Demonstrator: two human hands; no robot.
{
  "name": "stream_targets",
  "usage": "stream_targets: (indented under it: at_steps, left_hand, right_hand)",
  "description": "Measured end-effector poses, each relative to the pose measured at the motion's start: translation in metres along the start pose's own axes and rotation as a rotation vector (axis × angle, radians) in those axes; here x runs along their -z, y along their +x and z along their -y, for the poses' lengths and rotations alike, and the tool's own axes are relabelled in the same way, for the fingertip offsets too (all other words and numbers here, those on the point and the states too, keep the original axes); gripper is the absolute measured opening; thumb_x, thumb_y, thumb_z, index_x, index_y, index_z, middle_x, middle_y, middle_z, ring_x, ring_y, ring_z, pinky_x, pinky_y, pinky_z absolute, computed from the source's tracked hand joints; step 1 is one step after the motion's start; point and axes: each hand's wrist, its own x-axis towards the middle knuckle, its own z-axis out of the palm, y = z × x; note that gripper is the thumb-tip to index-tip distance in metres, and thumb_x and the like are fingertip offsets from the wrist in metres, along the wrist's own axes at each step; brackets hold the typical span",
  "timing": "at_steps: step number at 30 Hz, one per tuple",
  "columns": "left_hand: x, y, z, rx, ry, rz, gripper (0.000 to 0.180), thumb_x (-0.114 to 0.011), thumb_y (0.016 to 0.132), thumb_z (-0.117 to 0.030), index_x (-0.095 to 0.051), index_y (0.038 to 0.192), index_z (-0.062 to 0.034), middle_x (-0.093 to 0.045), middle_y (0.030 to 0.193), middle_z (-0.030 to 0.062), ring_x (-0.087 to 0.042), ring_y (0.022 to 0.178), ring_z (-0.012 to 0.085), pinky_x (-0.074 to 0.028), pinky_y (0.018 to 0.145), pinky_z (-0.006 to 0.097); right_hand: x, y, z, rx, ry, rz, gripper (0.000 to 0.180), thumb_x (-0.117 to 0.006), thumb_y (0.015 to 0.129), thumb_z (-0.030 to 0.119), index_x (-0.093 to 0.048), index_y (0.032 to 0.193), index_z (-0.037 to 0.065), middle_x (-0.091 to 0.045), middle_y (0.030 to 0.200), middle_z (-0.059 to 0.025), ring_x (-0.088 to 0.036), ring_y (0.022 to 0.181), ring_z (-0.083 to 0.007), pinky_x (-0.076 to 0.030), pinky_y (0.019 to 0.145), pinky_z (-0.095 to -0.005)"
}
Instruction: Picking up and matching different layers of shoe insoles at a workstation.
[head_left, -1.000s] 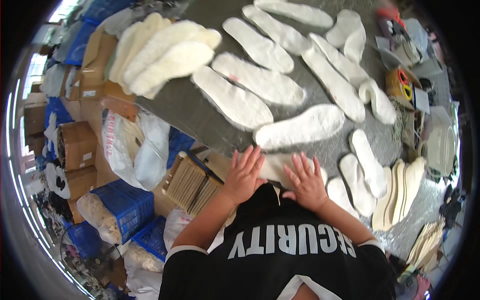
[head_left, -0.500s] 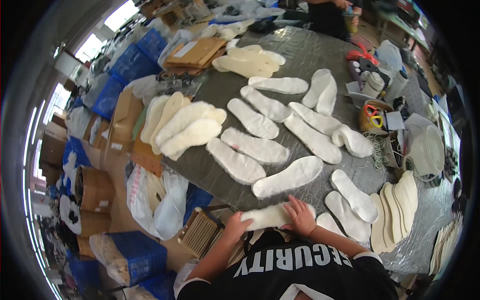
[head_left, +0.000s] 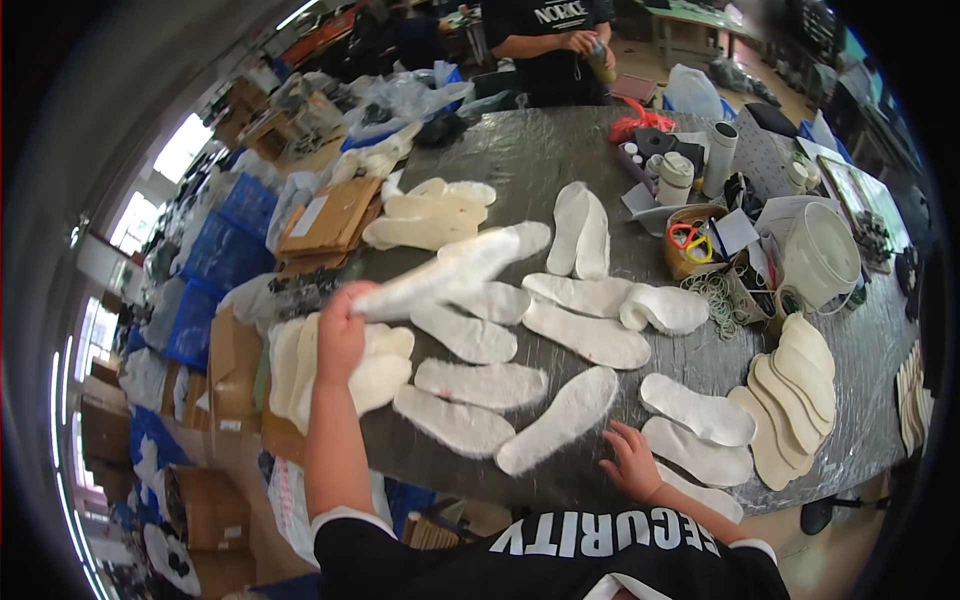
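Note:
At arm's length, my left hand point(head_left: 343, 325) grips one end of a white fleecy insole point(head_left: 455, 268), whose far end points up and to the right over others on the table. My right hand point(head_left: 632, 462) hangs low over the table's near part, fingers apart and holding nothing. Left of it lies a slanted white insole point(head_left: 558, 420); on its right, a few more, among them a white insole point(head_left: 697, 452). Under and beside my left forearm is a pile of cream insoles point(head_left: 290, 375). Several white insoles lie spread in the middle, some hidden by the held one.
The dark table point(head_left: 500, 135) carries a fanned stack of cream insoles point(head_left: 770, 425) at right. Behind stand a holder with scissors point(head_left: 690, 240), a white bucket point(head_left: 820, 250) and bottles. Brown folders point(head_left: 325, 220) lie at far left. Another person point(head_left: 550, 50) stands beyond the far edge.
My left hand has swung forward and left, carrying the insole that both hands held near my body. My right hand has let go of it. The view has shifted, showing more beyond the table.

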Motion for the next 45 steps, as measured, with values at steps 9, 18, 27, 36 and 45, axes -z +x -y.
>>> stream_targets:
  at_steps: [9,18,27,36,45]
  left_hand:
    - [-0.062,0.091,0.195,0.304,0.890,0.081,0.060,-0.054,0.077,0.002,-0.050,0.134,-0.0170,-0.025,0.154,0.0132,-0.019,0.141,0.0377,-0.024,0.107,0.060]
    - [-0.188,-0.009,0.156,0.138,0.536,0.181,0.046,-0.067,0.075,-0.008,-0.059,0.120,-0.0075,-0.036,0.146,0.0221,-0.024,0.140,0.0365,-0.028,0.106,0.054]
    - [-0.242,-0.062,0.052,-0.238,0.344,0.244,0.038,-0.069,0.073,-0.008,-0.062,0.110,-0.0051,-0.044,0.139,0.0222,-0.035,0.131,0.0431,-0.032,0.104,0.053]
    - [-0.306,-0.192,-0.127,-0.475,-0.044,0.577,0.028,-0.066,0.073,-0.005,-0.063,0.101,-0.0059,-0.055,0.123,0.0146,-0.045,0.117,0.0365,-0.036,0.100,0.048]
    - [-0.284,-0.132,-0.041,-0.215,0.058,0.340,0.026,-0.067,0.072,-0.008,-0.063,0.097,-0.0012,-0.063,0.098,0.0179,-0.056,0.095,0.0369,-0.043,0.088,0.044]
  right_hand:
    - [-0.015,-0.003,0.022,-0.170,-0.050,-0.043,0.044,-0.073,0.072,0.010,-0.057,0.113,0.008,-0.050,0.126,-0.0176,-0.049,0.113,-0.0393,-0.042,0.095,-0.0479]
    - [-0.001,-0.058,0.044,-0.352,-0.087,-0.263,0.034,-0.069,0.071,0.002,-0.059,0.103,0.007,-0.057,0.116,-0.0158,-0.053,0.107,-0.0385,-0.044,0.091,-0.0484]
    - [0.010,-0.157,0.046,-0.552,-0.177,-0.704,0.020,-0.064,0.076,0.002,-0.061,0.096,0.004,-0.061,0.103,-0.0143,-0.056,0.097,-0.0330,-0.045,0.085,-0.0409]
    - [0.026,-0.246,0.019,-0.833,-0.003,-1.101,0.020,-0.062,0.081,0.004,-0.061,0.101,0.002,-0.057,0.103,-0.0141,-0.056,0.092,-0.0276,-0.045,0.085,-0.0350]
    - [0.051,-0.329,-0.006,-1.047,0.044,-1.015,0.020,-0.054,0.093,0.008,-0.059,0.111,0.001,-0.057,0.103,-0.0065,-0.051,0.087,-0.0137,-0.043,0.079,-0.0264]
